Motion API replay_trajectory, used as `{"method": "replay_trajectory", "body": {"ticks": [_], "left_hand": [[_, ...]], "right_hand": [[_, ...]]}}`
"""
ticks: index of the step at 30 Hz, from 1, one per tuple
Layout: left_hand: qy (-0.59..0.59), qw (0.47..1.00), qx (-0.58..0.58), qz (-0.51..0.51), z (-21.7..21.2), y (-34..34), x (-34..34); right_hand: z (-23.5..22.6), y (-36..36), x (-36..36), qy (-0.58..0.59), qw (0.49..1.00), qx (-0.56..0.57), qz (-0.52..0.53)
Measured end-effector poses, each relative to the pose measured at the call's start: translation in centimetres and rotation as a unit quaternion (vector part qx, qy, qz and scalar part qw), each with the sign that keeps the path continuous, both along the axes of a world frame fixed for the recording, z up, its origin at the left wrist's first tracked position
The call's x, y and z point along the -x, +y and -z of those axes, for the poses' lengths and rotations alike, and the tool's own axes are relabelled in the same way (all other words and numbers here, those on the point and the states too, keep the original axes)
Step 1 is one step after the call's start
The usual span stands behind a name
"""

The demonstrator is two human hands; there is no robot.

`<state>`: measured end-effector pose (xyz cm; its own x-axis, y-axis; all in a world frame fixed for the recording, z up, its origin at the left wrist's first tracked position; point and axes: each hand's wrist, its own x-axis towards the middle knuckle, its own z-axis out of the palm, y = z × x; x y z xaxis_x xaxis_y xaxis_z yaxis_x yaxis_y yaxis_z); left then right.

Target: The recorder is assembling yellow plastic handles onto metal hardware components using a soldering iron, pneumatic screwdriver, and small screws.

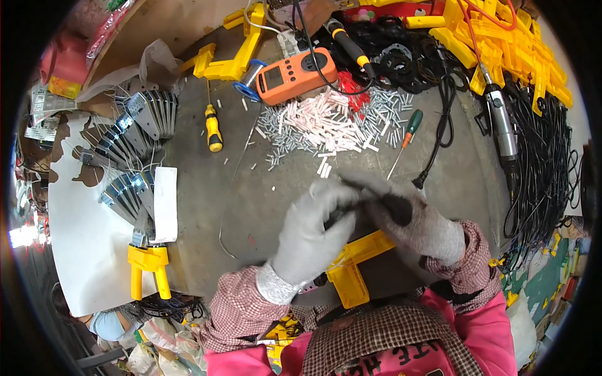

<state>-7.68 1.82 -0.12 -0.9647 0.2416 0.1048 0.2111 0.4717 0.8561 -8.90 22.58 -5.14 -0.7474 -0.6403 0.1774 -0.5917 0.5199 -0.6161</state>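
My left hand (313,229) and my right hand (417,219), both in light grey knit gloves, meet above the middle of the table. Their fingers are bent in and pressed together at the tips, slightly blurred. Whatever they pinch is hidden or too small to name. Just below them, close to my body, lies a yellow plastic handle-shaped housing (349,285), partly covered by the hands. Beyond the fingertips sits a heap of whitish-pink small tubes (320,122) with grey screws (268,128) around it. A green-and-orange screwdriver (412,127) lies ahead of my right hand.
An orange meter (295,76) and a yellow-black screwdriver (214,128) lie farther back. To the right are an electric screwdriver (500,122), black cables (542,156) and piled yellow housings (520,47). Metal plates with wires (153,116) stand at left, above another yellow housing (149,266).
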Motion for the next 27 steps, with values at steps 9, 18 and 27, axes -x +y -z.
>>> {"method": "replay_trajectory", "body": {"ticks": [9,18,27], "left_hand": [[-0.291,0.928,-0.22,-0.078,0.7,-1.2,0.1],[-0.009,0.997,0.075,-0.033,-0.6,-1.0,-0.8],[0.054,0.926,0.363,0.086,-3.3,-5.6,4.7]], "right_hand": [[-1.4,-1.1,-0.5,-0.207,0.956,0.204,0.027],[-1.0,-0.1,-0.2,-0.132,0.963,0.233,-0.01],[-1.7,0.9,1.1,-0.394,0.904,0.142,0.091]]}}
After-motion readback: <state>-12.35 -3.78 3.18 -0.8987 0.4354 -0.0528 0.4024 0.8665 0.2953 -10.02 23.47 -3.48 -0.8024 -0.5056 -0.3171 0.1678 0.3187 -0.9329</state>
